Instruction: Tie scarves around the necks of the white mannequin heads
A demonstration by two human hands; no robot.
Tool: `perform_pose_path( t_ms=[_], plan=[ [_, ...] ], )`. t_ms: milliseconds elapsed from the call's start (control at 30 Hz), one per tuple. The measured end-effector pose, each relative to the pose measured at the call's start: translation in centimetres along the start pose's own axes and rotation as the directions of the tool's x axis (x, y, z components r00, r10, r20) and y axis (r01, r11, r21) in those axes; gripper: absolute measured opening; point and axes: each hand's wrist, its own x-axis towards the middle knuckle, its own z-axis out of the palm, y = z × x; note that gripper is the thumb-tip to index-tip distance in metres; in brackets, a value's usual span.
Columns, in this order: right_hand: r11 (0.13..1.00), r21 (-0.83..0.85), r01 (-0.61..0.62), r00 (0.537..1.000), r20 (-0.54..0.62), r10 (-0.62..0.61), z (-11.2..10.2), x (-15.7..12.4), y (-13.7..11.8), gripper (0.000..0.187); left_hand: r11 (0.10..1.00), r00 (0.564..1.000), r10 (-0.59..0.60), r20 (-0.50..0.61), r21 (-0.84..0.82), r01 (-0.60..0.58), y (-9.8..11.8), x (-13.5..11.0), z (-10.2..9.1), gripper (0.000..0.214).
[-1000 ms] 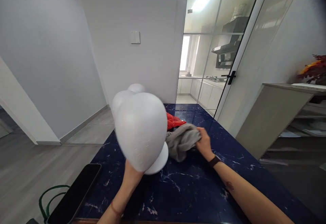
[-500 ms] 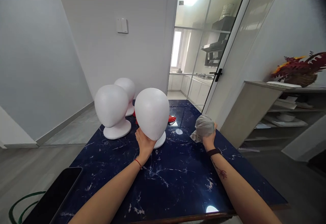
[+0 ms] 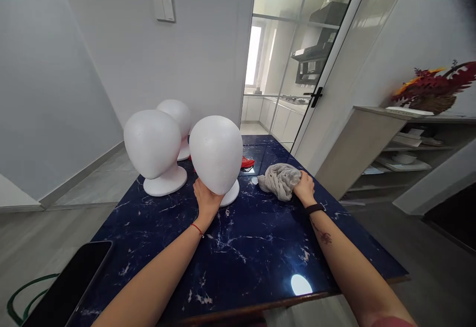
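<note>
the left hand (image 3: 208,199) is closed around the neck of a white foam head (image 3: 216,153), just under its rounded front, and its fingers are partly hidden there. this head stands upright near the middle of the blue desk (image 3: 253,272), its round base on the marbled top. the right hand (image 3: 305,188) grips one end of a bunched grey cloth (image 3: 278,180), which sits to the right of the head, apart from it, over the right part of the desk. a red bracelet (image 3: 197,229) circles the left wrist and a dark band (image 3: 315,209) the right one.

to the left stands a second head (image 3: 152,143), upright on its base near the desk's left edge. a third head (image 3: 174,113) is behind that one, partly covered by it. some red cloth (image 3: 248,162) lies behind the held head, showing mostly on its right side. a dark phone (image 3: 70,282) is at the near left corner, with a green cord (image 3: 23,287) looping beside it. beyond the desk is a glass door (image 3: 278,54), and a shelf (image 3: 340,153) stands to the right of it.
</note>
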Motion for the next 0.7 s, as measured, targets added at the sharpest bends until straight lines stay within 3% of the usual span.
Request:
perform_pose_path(
  t_ms=[100,167,267,333,400,467,567,633,700],
  plan=[
    [0.99,-0.144,0.007,0.999,0.046,0.0,-1.4,-0.4,-1.7,0.058,0.998,0.998,-0.041,0.054,0.042,0.038,0.3,0.0,-0.2,0.074],
    [0.972,-0.173,0.16,0.987,0.034,-0.157,-2.5,-0.8,-3.7,0.063,0.997,0.994,-0.064,0.091,0.046,0.06,0.3,0.0,-0.4,0.074],
    [0.897,-0.021,0.442,0.896,0.063,-0.44,-3.6,-1.6,-6.8,0.057,0.996,0.988,-0.085,0.127,0.013,0.084,0.3,0.0,-0.6,0.078],
    [0.857,0.117,0.501,0.845,0.146,-0.514,-3.5,-2.5,-8.1,0.047,0.995,0.987,-0.092,0.129,-0.029,0.096,0.4,-0.2,-0.8,0.085],
    [0.86,0.164,0.483,0.828,0.235,-0.51,-3.1,-3.6,-8.7,0.039,0.985,0.98,-0.156,0.127,-0.058,0.165,0.7,-0.6,-1.0,0.094],
    [0.872,0.092,0.481,0.819,0.308,-0.484,-2.5,-4.4,-8.7,0.041,0.956,0.952,-0.278,0.125,-0.056,0.287,1.5,-1.4,-1.3,0.095],
    [0.873,-0.066,0.483,0.809,0.415,-0.416,-2.1,-4.5,-8.0,0.034,0.918,0.918,-0.385,0.097,-0.061,0.391,3.6,-3.3,-2.1,0.075],
    [0.912,-0.09,0.4,0.848,0.414,-0.331,-2.3,-3.8,-7.6,0.022,0.906,0.913,-0.403,0.061,-0.116,0.408,5.1,-4.9,-2.6,0.053],
    [0.968,0.046,0.246,0.902,0.354,-0.246,-2.6,-3.0,-7.4,0.018,0.901,0.922,-0.368,0.119,-0.199,0.385,6.5,-6.5,-2.9,0.031]
  ],
)
